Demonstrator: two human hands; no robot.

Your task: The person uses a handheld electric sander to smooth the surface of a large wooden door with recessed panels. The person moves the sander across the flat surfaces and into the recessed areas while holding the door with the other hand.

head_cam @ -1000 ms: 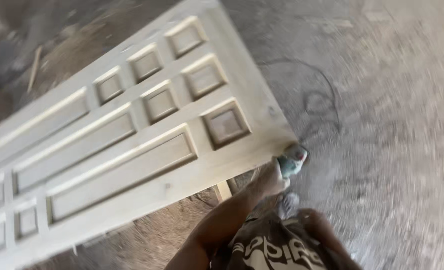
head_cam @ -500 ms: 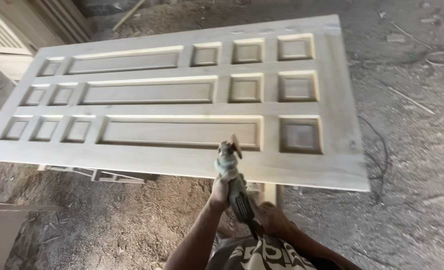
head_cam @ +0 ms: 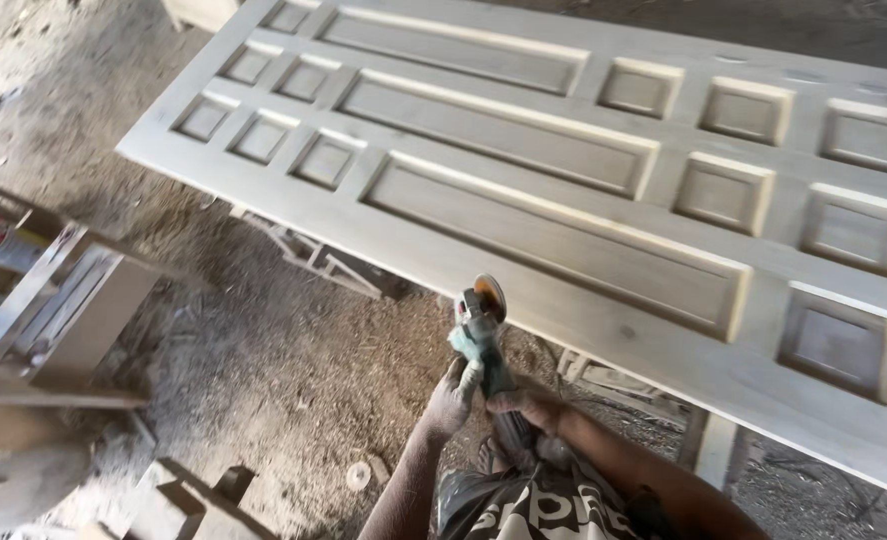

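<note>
L hand (head_cam: 453,392): fingers wrapped tight round front body of teal-green handheld angle grinder (head_cam: 481,340), forearm coming up from lower frame. R hand (head_cam: 521,405): fingers closed on grinder's dark rear handle, wrist bent inward. Grinder held near-upright w/ orange-edged disc (head_cam: 487,296) on top — just at near edge of pale unfinished wooden panelled door (head_cam: 603,215), contact can't tell. Door lies flat on low wooden supports (head_cam: 315,258) above sawdust-covered floor (head_cam: 253,370).

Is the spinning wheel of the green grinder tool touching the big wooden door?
No, the teal angle grinder, held in both hands, has its disc in the air just off the near edge of the pale panelled wooden door.
</note>
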